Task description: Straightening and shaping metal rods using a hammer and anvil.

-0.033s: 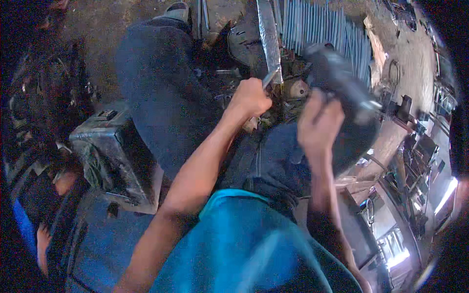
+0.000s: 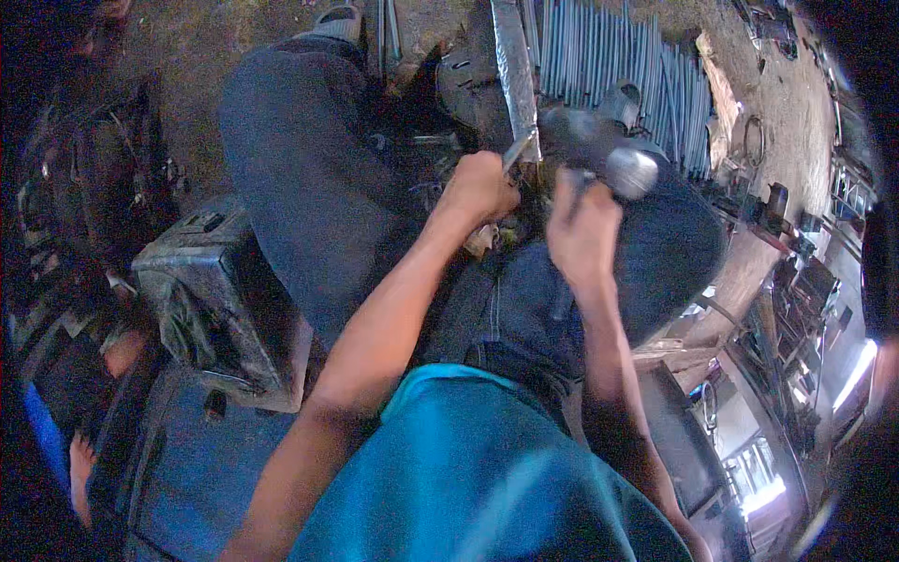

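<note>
My left hand (image 2: 482, 190) is closed around a thin metal rod (image 2: 517, 148). Its upper tip meets the near end of a long, shiny flat metal strip (image 2: 513, 70). What my fist covers of the rod is hidden. On the right, my right hand (image 2: 587, 234) grips the handle of a hammer (image 2: 633, 172). The hammer's rounded metal head is smeared by motion and sits above my right thigh, just right of the strip's end. Below my left fist lies a small pale lump (image 2: 482, 241), its kind unclear.
Many thin metal rods (image 2: 599, 56) lie side by side beyond the hammer. A dark, worn box (image 2: 225, 290) stands left of my legs. Metal scraps and tools (image 2: 796, 281) crowd the right side. Another person's foot (image 2: 82, 459) shows at the lower left.
My right hand and the hammer have swung left toward the strip's end. My left hand, the rod and the strip stay almost where they were.
</note>
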{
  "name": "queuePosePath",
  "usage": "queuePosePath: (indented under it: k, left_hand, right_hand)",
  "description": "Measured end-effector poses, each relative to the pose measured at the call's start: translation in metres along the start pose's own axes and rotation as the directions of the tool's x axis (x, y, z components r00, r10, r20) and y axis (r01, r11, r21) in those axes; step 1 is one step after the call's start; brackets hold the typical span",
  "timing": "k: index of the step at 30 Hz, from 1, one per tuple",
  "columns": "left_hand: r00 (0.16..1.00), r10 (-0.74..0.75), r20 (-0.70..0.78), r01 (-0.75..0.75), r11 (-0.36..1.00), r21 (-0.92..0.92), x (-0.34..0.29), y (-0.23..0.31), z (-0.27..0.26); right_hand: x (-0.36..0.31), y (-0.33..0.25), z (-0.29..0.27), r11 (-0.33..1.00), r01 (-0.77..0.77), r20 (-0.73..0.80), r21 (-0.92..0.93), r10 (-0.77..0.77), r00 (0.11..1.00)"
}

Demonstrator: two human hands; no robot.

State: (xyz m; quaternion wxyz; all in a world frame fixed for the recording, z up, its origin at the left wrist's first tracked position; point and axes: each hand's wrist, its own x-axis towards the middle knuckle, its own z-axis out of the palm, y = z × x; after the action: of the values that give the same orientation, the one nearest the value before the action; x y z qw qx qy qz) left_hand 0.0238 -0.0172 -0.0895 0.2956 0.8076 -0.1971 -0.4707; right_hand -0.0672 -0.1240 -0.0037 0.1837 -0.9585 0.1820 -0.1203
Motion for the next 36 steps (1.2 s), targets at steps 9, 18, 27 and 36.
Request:
queuePosePath:
  k: [9, 18, 27, 36]
  left_hand:
    - [0.999, -0.044, -0.029, 0.042, 0.998, -0.051, -0.008, 0.003, -0.005]
    - [0.997, -0.072, 0.018, 0.074, 0.99, -0.124, -0.007, 0.014, -0.014]
    - [0.993, -0.102, 0.05, 0.107, 0.99, -0.097, -0.004, 0.003, -0.011]
    - [0.993, -0.105, 0.056, 0.114, 0.974, -0.198, -0.009, 0.017, -0.013]
  right_hand:
    - [0.061, -0.031, -0.078, 0.634, -0.542, 0.213, 0.551, 0.521, 0.826]
    - [-0.001, 0.009, 0.021, 0.92, -0.364, 0.203, 0.144, 0.332, 0.921]
    - [0.087, -0.041, -0.09, 0.775, -0.391, 0.082, 0.496, 0.406, 0.91]
    - [-0.005, 0.032, 0.035, 0.922, -0.388, 0.179, -0.009, 0.383, 0.906]
